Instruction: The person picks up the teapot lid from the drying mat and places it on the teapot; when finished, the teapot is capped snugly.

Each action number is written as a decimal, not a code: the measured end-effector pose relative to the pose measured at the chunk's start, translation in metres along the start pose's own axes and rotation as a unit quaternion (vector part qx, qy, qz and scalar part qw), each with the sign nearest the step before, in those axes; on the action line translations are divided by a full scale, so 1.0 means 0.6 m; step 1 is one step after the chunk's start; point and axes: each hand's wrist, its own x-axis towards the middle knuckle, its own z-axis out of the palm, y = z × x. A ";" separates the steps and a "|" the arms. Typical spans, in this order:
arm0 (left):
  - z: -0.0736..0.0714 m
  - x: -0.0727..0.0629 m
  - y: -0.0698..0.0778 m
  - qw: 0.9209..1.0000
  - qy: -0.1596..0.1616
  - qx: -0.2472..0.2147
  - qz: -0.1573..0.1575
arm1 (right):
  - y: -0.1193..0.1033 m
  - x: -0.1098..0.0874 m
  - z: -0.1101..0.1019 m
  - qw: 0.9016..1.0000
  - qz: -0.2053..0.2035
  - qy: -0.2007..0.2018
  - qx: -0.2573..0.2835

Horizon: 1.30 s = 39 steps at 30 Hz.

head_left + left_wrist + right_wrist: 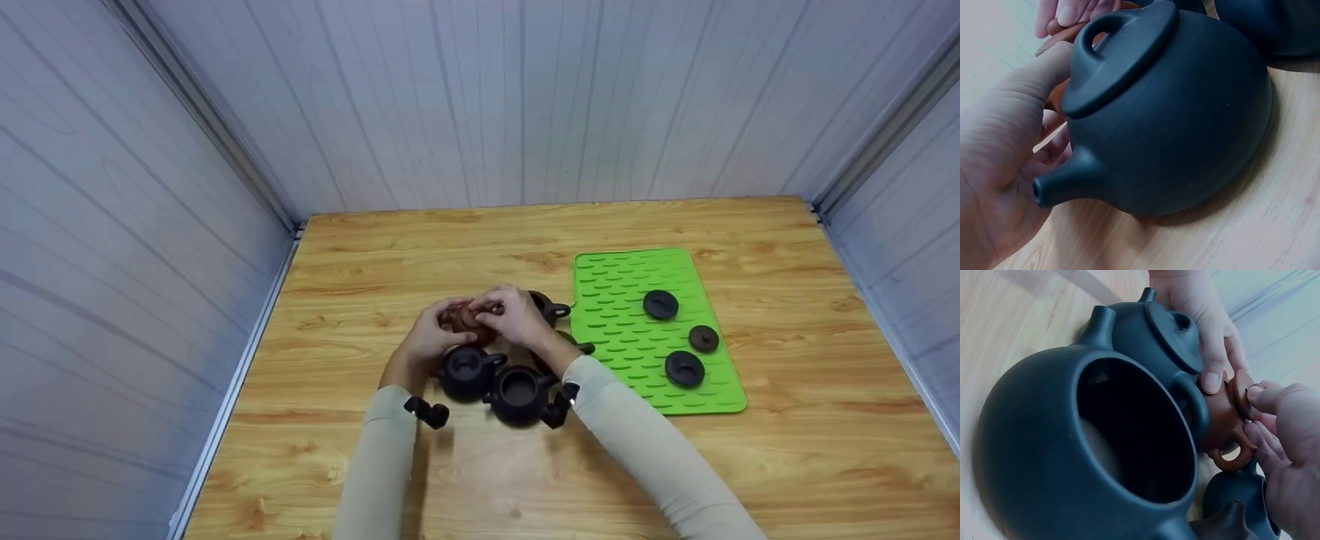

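Observation:
My left hand (429, 339) holds a small reddish-brown teapot (1220, 413) around its side. With thumb and fingertips, my right hand (519, 315) pinches the teapot's matching lid (1239, 391) at the top of that pot; whether the lid is fully seated cannot be told. Just in front stands a dark teapot (1185, 118) with its lid on, its spout close to my left palm. Beside it is a larger dark teapot (1027, 439) without a lid. My right hand and forearm partly hide two more pots.
On the right lies a green ridged mat (615, 360). It bears two black lids (661, 304) and a smaller brown lid (703, 339). A dark pot (556, 309) and another pot's handle (585, 348) show by the mat's left edge. Pale panel walls (480, 105) surround the wooden table (360, 262).

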 end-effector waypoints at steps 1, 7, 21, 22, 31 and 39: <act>0.000 0.000 0.000 1.000 0.000 -0.005 -0.002 | 0.001 0.000 0.001 1.000 -0.002 0.000 0.000; 0.001 -0.001 0.001 1.000 0.001 -0.011 -0.001 | 0.005 0.002 0.005 1.000 0.002 0.001 0.004; 0.004 0.000 0.001 0.999 0.004 -0.034 0.006 | 0.003 0.002 0.008 1.000 0.021 -0.001 0.000; 0.005 0.000 0.001 0.999 0.004 -0.035 0.006 | 0.004 0.002 0.008 1.000 0.021 0.000 -0.001; 0.002 -0.001 -0.001 1.000 0.006 -0.008 0.006 | 0.003 -0.001 0.010 1.000 0.011 0.007 -0.007; 0.006 -0.002 0.001 0.999 0.013 -0.029 0.003 | 0.004 0.000 0.012 1.000 0.008 0.014 -0.006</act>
